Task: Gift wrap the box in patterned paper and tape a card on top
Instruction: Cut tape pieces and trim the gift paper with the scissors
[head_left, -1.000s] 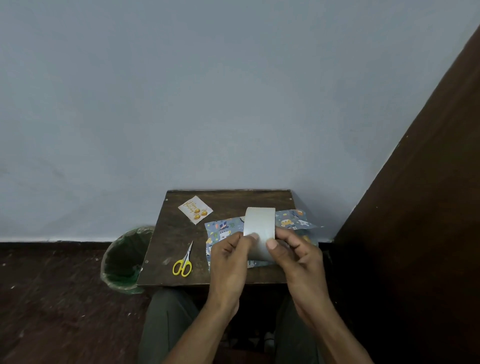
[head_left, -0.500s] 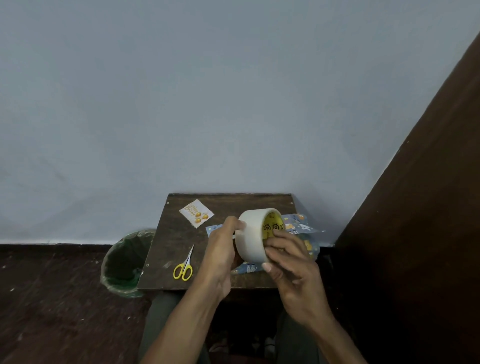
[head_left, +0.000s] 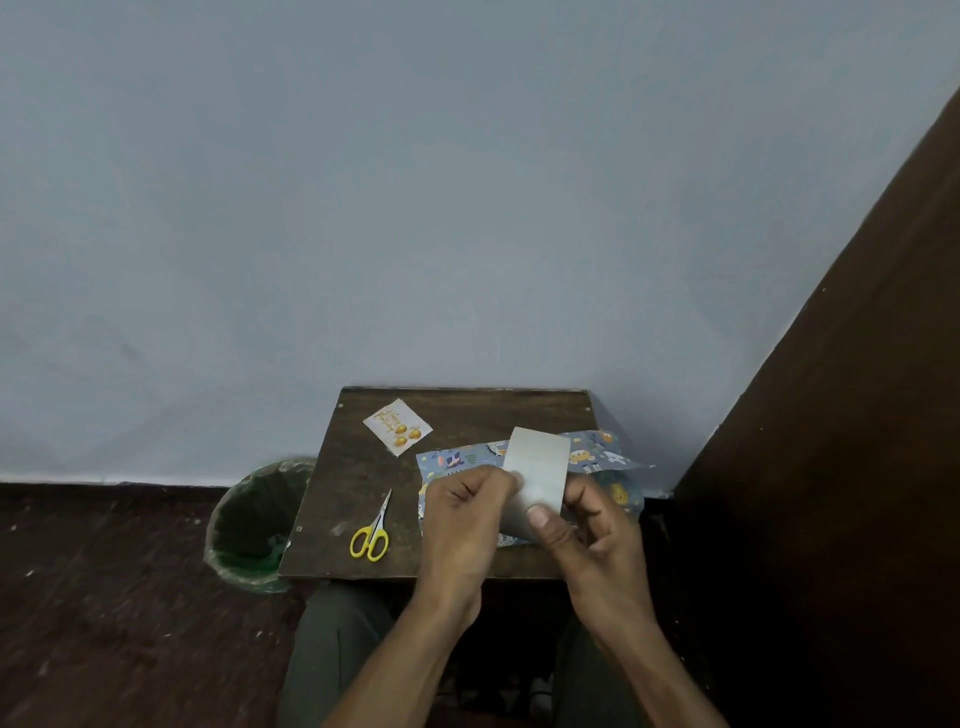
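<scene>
I read the roll of tape (head_left: 537, 470) as the thing the next move turns on: it is held up between both hands over the near right part of the small table (head_left: 467, 410), its broad outer band facing me and its axis running roughly left to right, so the core opening is turned away from my view. My left hand (head_left: 462, 512) is curled against the roll's left edge, fingertips meeting the band as if feeling for the loose end, while my right hand (head_left: 587, 535) holds the roll from the right and below, its thumb pressed flat on the near face of the band. Neither hand is free, and each sits about equally close to the wrapping work just beneath and beyond them. There the patterned paper (head_left: 597, 454) lies spread on the table's right side; I take the box to be under it, behind the hands, but I cannot actually see it (the roll and my knuckles cover that spot). The card (head_left: 397, 427) lies face up toward the far left of the table, well apart from the paper, and the scissors (head_left: 371, 535) lie near the front left edge, blades pointing away from me, closer to my left hand. A lined bin (head_left: 254, 525) stands on the floor beside the table's left edge. Nothing stands between the roll and the paper; my guess is that finding the tape's end comes first.
</scene>
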